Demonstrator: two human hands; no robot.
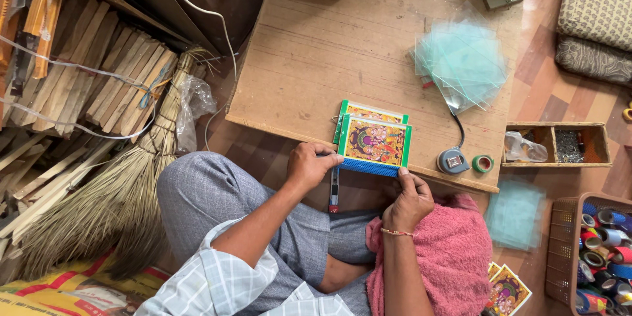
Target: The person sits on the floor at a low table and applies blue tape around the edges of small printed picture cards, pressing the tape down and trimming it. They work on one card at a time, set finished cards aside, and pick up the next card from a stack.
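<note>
Hands (313, 166) on green-edged picture (374, 141)

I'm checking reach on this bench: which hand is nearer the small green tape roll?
Right. The right hand pinches the picture's blue bottom edge, a short way left of the green tape roll. The left hand is at the picture's far left side.

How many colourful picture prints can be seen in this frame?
4: one held at the board's near edge, one underneath it, two on the floor by the pink towel. More may be hidden.
</note>
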